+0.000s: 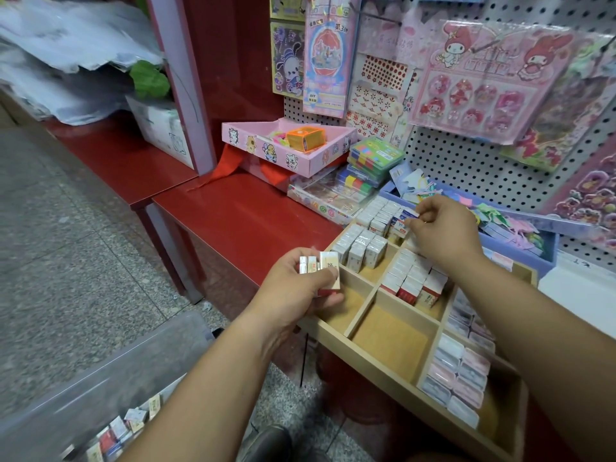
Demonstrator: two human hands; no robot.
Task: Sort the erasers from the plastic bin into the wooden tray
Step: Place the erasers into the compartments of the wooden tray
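I note: left grip (300, 290) clamps several erasers (322, 271) at tray (390, 345) edge; right grip (440, 228) pinches one eraser (408, 216) over far compartment. More lie in bin (116, 361). Likely light, stiff, wrapper-slick; take by long sides.

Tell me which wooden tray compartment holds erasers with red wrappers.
The middle compartment of the wooden tray, by the right hand. Its erasers are red and white; those farther left are whitish, those on the right pastel pink and blue.
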